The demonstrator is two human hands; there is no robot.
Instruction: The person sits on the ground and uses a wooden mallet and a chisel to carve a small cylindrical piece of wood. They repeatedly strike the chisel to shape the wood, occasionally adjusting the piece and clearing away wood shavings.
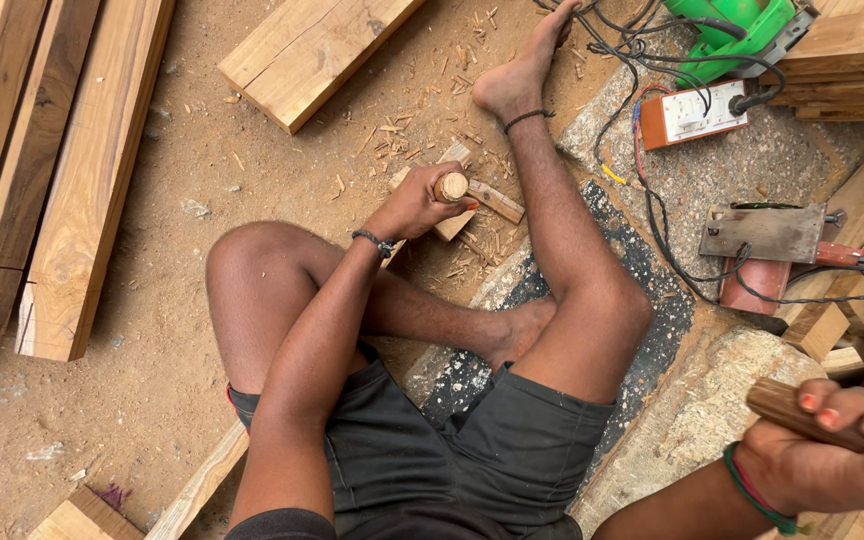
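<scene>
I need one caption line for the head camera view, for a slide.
Seated on sandy ground, left hand holds a wooden-handled tool on a small wood piece; right hand grips a wooden handle.

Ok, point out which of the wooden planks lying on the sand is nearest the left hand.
The short thick plank at top centre, just beyond the left hand; the long planks lie stacked far left.
</scene>
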